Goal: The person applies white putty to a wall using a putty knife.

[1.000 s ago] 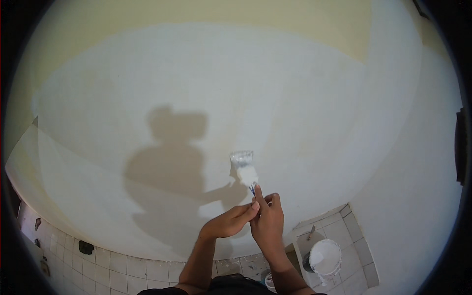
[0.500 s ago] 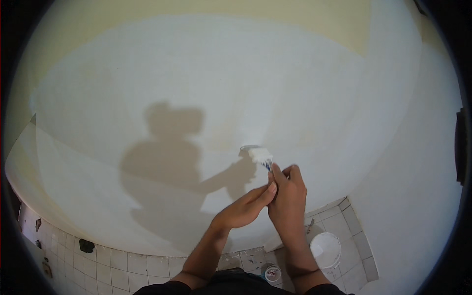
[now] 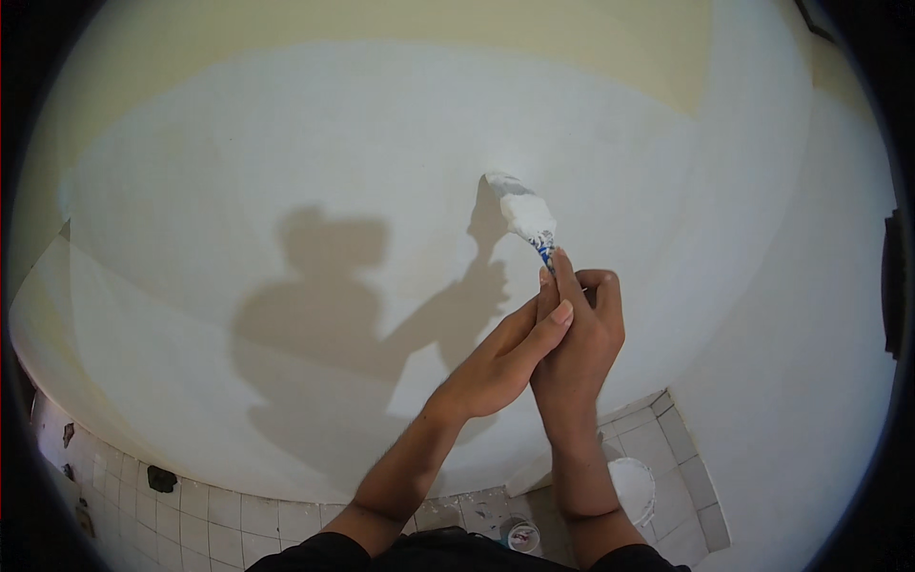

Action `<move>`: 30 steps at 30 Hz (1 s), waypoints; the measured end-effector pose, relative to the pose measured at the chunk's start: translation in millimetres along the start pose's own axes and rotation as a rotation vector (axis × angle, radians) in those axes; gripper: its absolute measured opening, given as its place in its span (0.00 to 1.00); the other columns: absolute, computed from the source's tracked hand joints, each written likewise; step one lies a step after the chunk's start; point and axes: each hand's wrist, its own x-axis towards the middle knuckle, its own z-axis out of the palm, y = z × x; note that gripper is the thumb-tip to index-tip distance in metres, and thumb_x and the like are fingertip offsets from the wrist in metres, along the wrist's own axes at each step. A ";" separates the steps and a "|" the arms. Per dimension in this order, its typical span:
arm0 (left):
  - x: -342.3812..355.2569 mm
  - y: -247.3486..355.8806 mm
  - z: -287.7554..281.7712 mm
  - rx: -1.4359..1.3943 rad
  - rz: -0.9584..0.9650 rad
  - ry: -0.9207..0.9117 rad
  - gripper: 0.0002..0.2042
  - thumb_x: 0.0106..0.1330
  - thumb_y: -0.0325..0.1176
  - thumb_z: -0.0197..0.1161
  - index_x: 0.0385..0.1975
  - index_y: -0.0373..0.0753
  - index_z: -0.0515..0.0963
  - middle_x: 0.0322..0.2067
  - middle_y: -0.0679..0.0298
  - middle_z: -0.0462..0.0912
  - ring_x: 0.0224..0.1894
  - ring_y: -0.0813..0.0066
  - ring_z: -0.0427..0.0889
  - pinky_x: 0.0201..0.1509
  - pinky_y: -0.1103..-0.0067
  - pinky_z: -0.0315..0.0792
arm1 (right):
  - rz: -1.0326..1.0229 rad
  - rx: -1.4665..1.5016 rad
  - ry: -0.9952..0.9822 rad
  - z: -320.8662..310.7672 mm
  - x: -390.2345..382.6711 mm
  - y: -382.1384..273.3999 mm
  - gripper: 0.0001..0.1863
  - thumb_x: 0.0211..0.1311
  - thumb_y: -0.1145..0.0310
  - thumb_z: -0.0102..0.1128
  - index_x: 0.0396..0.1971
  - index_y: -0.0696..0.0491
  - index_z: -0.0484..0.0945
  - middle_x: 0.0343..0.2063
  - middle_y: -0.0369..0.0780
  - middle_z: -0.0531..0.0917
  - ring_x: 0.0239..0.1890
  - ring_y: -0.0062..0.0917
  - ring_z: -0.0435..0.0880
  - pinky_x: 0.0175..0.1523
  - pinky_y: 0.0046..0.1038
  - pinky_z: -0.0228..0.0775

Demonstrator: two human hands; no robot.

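A putty knife (image 3: 545,250) with a blue patterned handle points up at the white wall (image 3: 381,124). White putty (image 3: 527,214) covers most of its blade, and the blade's tip lies against the wall or very close to it. My right hand (image 3: 581,334) is closed round the handle, index finger stretched along it. From the left, my left hand (image 3: 505,360) presses against the right one, its fingertips at the handle and its thumb across the right hand's side. Part of the handle is hidden in my fingers.
A yellowish band (image 3: 381,21) runs along the wall's top. Below are a tiled floor (image 3: 224,534), a white bucket (image 3: 633,486) by the right forearm, a small tub (image 3: 523,537) and a dark lump (image 3: 162,479). A side wall (image 3: 791,381) rises at the right.
Both hands and the putty knife have moved up the wall and slightly right. More of the blade and blue handle shows now. The grip looks the same.
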 end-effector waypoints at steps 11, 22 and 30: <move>10.5 7.4 -25.5 0.061 0.086 0.108 0.26 0.77 0.49 0.45 0.59 0.30 0.67 0.47 0.63 0.75 0.51 0.78 0.70 0.58 0.81 0.63 | -0.032 0.123 0.199 41.2 9.9 -3.1 0.19 0.63 0.75 0.61 0.55 0.54 0.79 0.33 0.41 0.71 0.32 0.26 0.72 0.32 0.26 0.67; -35.9 -53.1 -52.7 0.101 -0.180 0.092 0.27 0.78 0.49 0.40 0.47 0.26 0.72 0.39 0.64 0.77 0.45 0.79 0.72 0.53 0.81 0.66 | 0.113 0.003 -0.230 47.6 -59.6 11.4 0.18 0.63 0.72 0.61 0.53 0.54 0.80 0.20 0.41 0.72 0.20 0.28 0.73 0.27 0.30 0.67; -63.1 -76.1 -81.1 0.217 -0.536 -0.085 0.30 0.78 0.52 0.37 0.44 0.26 0.77 0.39 0.63 0.80 0.45 0.76 0.74 0.54 0.79 0.66 | 0.206 -0.051 -0.608 39.8 -94.2 14.2 0.27 0.54 0.69 0.65 0.57 0.52 0.76 0.26 0.41 0.74 0.23 0.31 0.77 0.25 0.33 0.70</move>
